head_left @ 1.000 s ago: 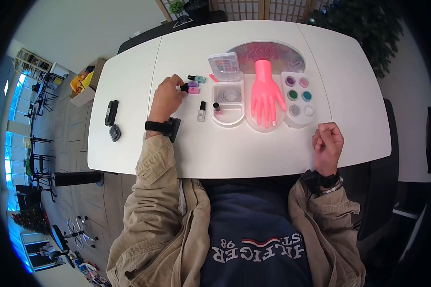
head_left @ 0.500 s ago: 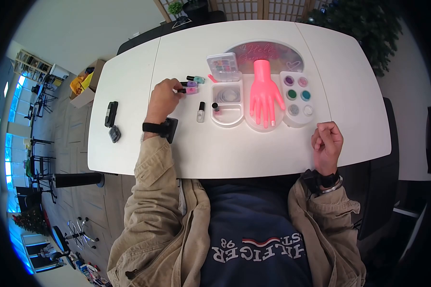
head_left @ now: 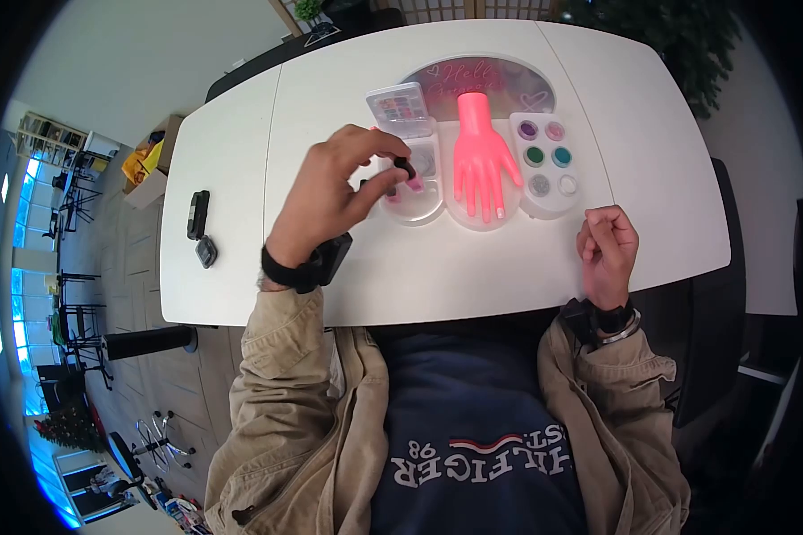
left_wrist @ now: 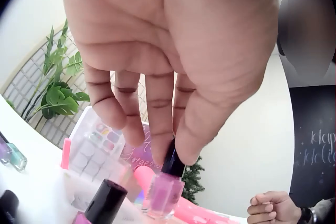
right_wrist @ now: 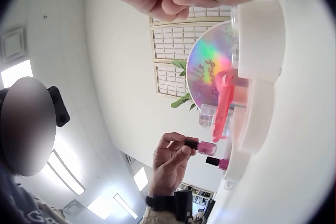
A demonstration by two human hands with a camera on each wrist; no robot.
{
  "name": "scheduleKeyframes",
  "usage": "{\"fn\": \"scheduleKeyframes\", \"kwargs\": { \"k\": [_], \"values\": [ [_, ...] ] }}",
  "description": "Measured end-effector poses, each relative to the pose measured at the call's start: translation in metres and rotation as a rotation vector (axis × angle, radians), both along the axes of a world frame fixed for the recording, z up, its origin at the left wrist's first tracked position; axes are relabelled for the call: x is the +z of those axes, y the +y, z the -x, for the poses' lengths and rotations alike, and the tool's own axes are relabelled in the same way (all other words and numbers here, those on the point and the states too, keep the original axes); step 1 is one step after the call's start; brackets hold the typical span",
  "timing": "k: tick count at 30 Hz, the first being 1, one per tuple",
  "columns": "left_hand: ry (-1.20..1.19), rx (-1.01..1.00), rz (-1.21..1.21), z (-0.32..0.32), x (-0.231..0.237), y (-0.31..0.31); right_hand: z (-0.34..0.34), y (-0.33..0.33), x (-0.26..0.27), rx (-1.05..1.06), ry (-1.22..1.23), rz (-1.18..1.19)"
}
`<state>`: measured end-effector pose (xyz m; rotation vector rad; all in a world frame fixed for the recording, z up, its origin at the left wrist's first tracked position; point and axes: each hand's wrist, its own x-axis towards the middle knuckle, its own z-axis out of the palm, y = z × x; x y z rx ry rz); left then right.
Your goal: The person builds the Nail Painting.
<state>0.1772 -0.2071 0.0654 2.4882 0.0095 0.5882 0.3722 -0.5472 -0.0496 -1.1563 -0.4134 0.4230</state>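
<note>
My left hand [head_left: 330, 187] pinches a pink nail polish bottle [left_wrist: 167, 192] by its black cap between thumb and fingers. The bottle hangs cap up, slightly tilted, over the white compartment tray [head_left: 412, 220]. A second nail polish bottle [right_wrist: 223, 164] with a black cap stands in that tray. Just right of it is a pink practice hand [head_left: 484, 165], fingers pointing toward me on a white base. My right hand [head_left: 608, 254] rests near the table's front edge, fingers loosely curled, holding nothing. My left hand hides most of the loose bottles in the head view.
Teal and purple polish bottles [left_wrist: 17, 158] lie left of the tray. A clear lidded case [head_left: 400, 109] stands open behind it. Pots of coloured glitter [head_left: 534, 156] sit in a white holder at right. Two black objects [head_left: 199, 214] lie at the table's left.
My left hand has picked up the pink nail polish bottle from the group at left and carried it right, over the tray. My right hand stays put. The head view has shifted slightly.
</note>
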Motion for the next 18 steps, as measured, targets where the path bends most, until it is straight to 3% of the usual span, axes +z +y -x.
{"fn": "scheduleKeyframes", "kwargs": {
  "k": [7, 18],
  "values": [
    [0.177, -0.051, -0.022, -0.007, -0.017, 0.004, -0.001, -0.001, -0.002, -0.006, 0.008, 0.001],
    [0.216, -0.026, -0.091, -0.006, -0.024, 0.006, -0.002, 0.0, -0.002, -0.006, 0.003, -0.008]
  ]
}}
